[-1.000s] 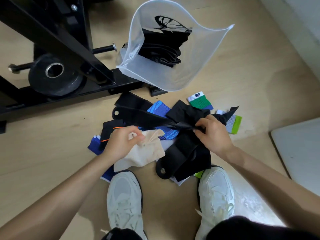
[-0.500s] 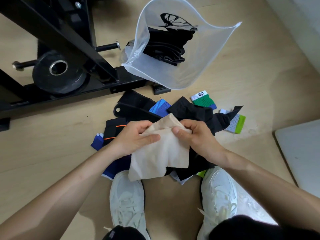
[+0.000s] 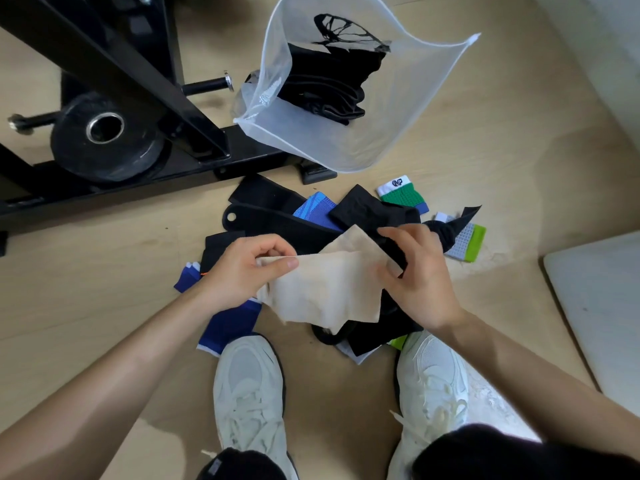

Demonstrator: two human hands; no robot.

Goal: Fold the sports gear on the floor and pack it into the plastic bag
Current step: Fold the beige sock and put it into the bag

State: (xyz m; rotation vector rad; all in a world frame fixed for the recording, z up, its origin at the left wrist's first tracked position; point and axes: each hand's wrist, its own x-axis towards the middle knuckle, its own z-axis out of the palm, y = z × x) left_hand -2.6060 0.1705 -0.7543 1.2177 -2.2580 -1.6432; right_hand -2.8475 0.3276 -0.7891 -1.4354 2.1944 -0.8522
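Your left hand (image 3: 242, 268) pinches the left edge of the beige cloth (image 3: 329, 292) between the thumb and the forefinger, and the other fingers of this hand are curled close together behind them. Your right hand (image 3: 419, 275) holds the right edge of the same cloth. Its thumb presses on the fabric from below and its bent fingers come over from above, a little spread. The cloth is stretched between your two sets of fingertips, one corner stands up just beyond the right fingers, and the lower edge hangs down toward your white shoes (image 3: 249, 382). Under your fingers, on the wooden floor (image 3: 104, 289), lies the pile of sports gear. A long black strap (image 3: 263, 216) runs beyond your left knuckles, and a blue knitted piece (image 3: 318, 211) lies just beyond the fingertips of both hands. A green and white wristband (image 3: 400, 195) is farther out past the right fingers, and a grey and green piece (image 3: 465, 242) is to the outer side of the right hand. A dark blue piece (image 3: 227, 323) lies below your left wrist. The plastic bag (image 3: 408, 109) stands open well beyond your fingertips, apart from the pile, with folded black gear (image 3: 332, 84) inside. It leans beside a black metal frame (image 3: 138, 74), which has a weight plate (image 3: 104, 136) next to it.
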